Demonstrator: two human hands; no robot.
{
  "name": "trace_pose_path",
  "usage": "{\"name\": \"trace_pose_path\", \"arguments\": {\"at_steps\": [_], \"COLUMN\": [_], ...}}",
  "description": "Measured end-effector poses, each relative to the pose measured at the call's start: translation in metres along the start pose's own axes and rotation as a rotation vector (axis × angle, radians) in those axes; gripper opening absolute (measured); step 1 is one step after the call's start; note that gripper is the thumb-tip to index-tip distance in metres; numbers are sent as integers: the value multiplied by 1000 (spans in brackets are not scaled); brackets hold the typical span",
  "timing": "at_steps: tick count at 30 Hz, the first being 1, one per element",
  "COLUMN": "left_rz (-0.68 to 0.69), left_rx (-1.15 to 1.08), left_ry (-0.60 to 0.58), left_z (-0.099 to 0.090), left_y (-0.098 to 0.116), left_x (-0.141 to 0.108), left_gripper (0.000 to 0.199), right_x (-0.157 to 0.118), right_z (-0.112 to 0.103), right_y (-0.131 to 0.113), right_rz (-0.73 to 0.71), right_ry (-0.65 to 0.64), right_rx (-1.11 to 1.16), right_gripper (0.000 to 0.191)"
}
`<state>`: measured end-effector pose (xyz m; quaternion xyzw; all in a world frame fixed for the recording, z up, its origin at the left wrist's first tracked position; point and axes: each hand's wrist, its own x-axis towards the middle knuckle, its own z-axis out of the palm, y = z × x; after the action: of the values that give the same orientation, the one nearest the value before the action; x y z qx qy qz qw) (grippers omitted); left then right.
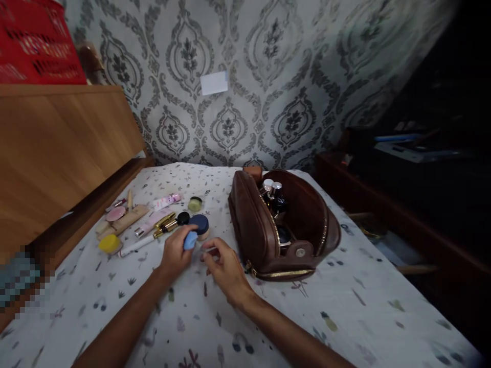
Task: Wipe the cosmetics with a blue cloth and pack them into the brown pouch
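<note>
My left hand [177, 251] is closed around a small light-blue object [190, 240], whose kind I cannot make out. Just to its right, my right hand [228, 271] has its thumb and forefinger bent in a pinch. Something small and pale seems to be between those fingertips, too blurred to name. Right behind the hands stands a jar with a dark blue lid [200, 224]. A brown leather toiletry bag [251, 225] lies unzipped to the right of my right hand, with several bottles [278, 197] inside.
Left of the hands lie several cosmetics: a yellow-lidded pot [109, 244], a pink compact [115, 213], gold tubes [164, 221], a white pen-like tube [138, 245] and a small greenish jar [195, 204]. A wooden panel [69, 138] borders the patterned sheet [215, 327] at left.
</note>
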<state>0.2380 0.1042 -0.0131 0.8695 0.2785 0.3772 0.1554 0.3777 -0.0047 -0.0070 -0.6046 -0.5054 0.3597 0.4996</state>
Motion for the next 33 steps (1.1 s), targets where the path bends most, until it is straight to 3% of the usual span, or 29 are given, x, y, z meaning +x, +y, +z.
{"name": "trace_pose_path", "arguments": {"at_steps": [3,6,9,13,15,25,33], "left_rz": [-134,-100,-48,-105,-140,-177,-197], "left_rx": [25,71,151,207,191,64,190], "left_ry": [121,143,49,-161,-201,-142,-134], "left_z": [-7,-5,6,16,14,9,-1], "left_y": [-10,-14,-12,-9,-8,-2,-5], "left_x": [4,8,10,12,12,6,9], "left_gripper": [31,40,53,67,64,27,28], "right_x": [5,8,10,11,11,15,14], "right_z": [4,5,6,8,10,15,16], "right_y": [12,26,37,45,48,54,58], "right_rz": [6,-59,-98,-74,-66,-117,-130], "right_ry": [55,77,68,96,131,226,220], "right_rx": [11,-25,-25,13,28,3,-45], "right_gripper": [14,15,19,29,37,60,62]}}
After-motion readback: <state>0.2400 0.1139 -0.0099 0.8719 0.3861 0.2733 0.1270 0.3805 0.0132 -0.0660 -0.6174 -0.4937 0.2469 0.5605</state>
